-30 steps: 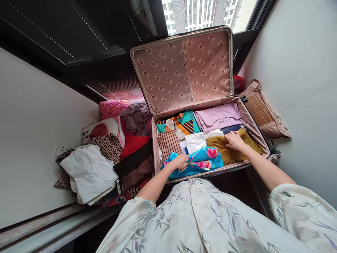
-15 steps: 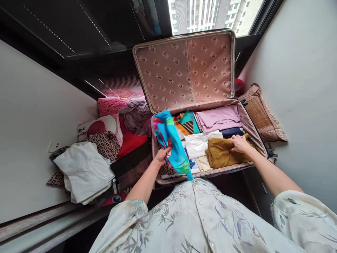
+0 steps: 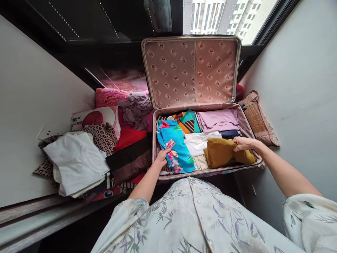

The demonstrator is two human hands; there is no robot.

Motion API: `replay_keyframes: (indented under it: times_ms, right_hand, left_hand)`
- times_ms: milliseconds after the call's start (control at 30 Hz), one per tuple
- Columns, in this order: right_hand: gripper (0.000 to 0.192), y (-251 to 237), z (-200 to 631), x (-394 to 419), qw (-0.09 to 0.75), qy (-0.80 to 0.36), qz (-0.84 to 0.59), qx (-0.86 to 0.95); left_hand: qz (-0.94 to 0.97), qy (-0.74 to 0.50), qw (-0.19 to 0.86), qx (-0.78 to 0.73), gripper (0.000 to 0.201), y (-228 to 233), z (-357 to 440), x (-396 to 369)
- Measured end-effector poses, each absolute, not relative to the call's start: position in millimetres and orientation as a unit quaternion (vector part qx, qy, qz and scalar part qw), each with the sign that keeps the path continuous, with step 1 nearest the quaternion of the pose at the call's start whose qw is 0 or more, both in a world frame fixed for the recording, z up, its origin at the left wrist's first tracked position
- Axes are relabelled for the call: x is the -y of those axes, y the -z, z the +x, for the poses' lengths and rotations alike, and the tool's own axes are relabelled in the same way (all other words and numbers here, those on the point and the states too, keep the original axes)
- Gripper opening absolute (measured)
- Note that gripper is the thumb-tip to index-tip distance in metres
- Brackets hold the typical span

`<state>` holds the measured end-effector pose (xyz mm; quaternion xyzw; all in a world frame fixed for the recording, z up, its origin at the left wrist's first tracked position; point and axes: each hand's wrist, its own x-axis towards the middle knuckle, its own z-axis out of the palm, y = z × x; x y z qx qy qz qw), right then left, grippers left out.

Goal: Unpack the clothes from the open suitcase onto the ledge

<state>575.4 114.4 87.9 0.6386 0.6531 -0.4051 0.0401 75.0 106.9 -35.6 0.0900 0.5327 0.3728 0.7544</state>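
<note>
An open suitcase (image 3: 155, 175) with a patterned pink lining lies in front of me, folded clothes inside. At its left side my left hand (image 3: 162, 157) grips the edge of a folded blue floral garment (image 3: 179, 147), which rests over other clothes. My right hand (image 3: 243, 143) pinches the top of a mustard-brown folded garment (image 3: 219, 151) at the right front. White folded cloth (image 3: 198, 143) lies between the two. Behind are a lilac folded garment (image 3: 218, 119), a dark navy one (image 3: 230, 134) and an orange-and-teal patterned piece (image 3: 188, 121).
Left of the suitcase lie a white folded pile (image 3: 75, 161), a brown patterned cloth (image 3: 102, 135), dark folded cloth (image 3: 129, 158) and a pink cushion (image 3: 110, 97). A woven brown pillow (image 3: 259, 117) leans by the right wall. The raised lid (image 3: 192, 73) stands against the window.
The blue floral garment has come down from above the suitcase and now lies flat in its left part. My right hand has shifted its grip on the mustard-brown garment, lifting its fold slightly.
</note>
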Motion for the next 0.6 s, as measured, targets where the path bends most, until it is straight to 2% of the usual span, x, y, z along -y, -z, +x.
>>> replay_keyframes:
  times_ms: [100,200,333,400,500,600]
  right_hand:
    - [0.014,-105.9,569.5,-126.3,0.149,0.41,0.613,-0.658]
    - [0.015,-102.2,548.5,-136.3,0.171,0.33,0.625,-0.687]
    - [0.062,-82.1,511.9,-133.9,0.134,0.176,0.649,-0.728]
    - [0.067,-73.0,493.0,-120.4,0.116,0.128,0.66,-0.732]
    - [0.064,-60.8,465.2,-85.3,0.163,0.175,0.654,-0.718]
    - [0.093,-47.9,443.7,-48.8,0.212,0.258,0.639,-0.693]
  left_hand:
    - [0.092,-0.386,0.76,-0.514,0.063,37.6,75.8,-106.0]
    - [0.101,-0.397,0.764,-0.5,0.063,38.3,76.8,-105.6]
    - [0.127,-0.408,0.759,-0.492,0.062,39.9,76.8,-104.1]
    - [0.129,-0.407,0.758,-0.493,0.065,41.2,76.2,-103.0]
    - [0.12,-0.4,0.761,-0.497,0.068,42.8,75.6,-102.1]
    - [0.106,-0.399,0.76,-0.502,0.067,42.4,76.3,-102.5]
